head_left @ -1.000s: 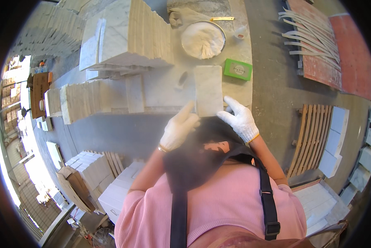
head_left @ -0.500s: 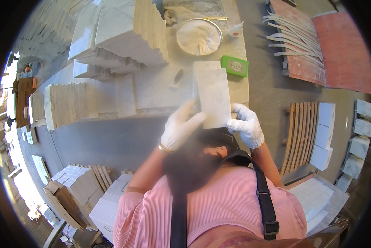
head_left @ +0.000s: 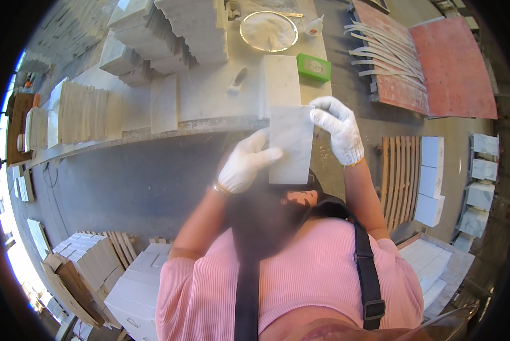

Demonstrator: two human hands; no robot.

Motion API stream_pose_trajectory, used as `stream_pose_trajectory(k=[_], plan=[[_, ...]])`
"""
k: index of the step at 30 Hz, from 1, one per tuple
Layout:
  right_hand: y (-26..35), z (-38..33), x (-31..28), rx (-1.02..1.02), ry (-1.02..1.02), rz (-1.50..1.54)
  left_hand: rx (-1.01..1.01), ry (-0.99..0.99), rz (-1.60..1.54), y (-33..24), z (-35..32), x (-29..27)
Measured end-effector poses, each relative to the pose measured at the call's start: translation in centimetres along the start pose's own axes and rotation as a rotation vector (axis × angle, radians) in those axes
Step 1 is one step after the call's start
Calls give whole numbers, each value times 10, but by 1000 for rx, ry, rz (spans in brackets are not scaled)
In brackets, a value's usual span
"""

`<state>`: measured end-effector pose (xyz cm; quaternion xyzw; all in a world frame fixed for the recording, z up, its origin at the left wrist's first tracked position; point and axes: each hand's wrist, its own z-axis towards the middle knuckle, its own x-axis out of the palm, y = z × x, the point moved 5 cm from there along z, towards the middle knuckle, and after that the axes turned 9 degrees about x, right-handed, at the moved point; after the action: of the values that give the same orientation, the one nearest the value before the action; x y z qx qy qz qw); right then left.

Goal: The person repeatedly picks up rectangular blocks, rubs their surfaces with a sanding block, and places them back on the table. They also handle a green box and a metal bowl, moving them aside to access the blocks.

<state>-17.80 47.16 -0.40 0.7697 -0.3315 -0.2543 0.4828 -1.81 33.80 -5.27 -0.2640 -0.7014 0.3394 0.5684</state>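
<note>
Marble tile, a pale grey-veined rectangle, is held up at the centre of the frame between two white-gloved hands. The left hand props its lower left edge, thumb laid across the face and fingers behind. The right hand pinches the upper right corner, fingers curled over the top edge. To handle it well, I judge both grips should stay on opposite edges, keeping the slab level and clear of the bench edge. Just beyond, a second tile lies flat on the bench. Further up sit a green block, a round bowl of white powder and stacked tiles.
</note>
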Motion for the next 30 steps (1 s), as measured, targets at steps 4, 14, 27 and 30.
stream_pose_trajectory(k=[4, 14, 27, 30], plan=[[7, 10, -14, -60, -146, 70, -2, 10, 48, -1, -1, 3], [-42, -5, -41, 62, -160, 141, 199, -517, 302, -44, -30, -84], [-77, -6, -64, 129, -132, 248, 163, -787, 1053, -130, -22, -235], [-80, -4, -72, 153, -141, 244, -44, -823, 1459, -141, -14, -227]])
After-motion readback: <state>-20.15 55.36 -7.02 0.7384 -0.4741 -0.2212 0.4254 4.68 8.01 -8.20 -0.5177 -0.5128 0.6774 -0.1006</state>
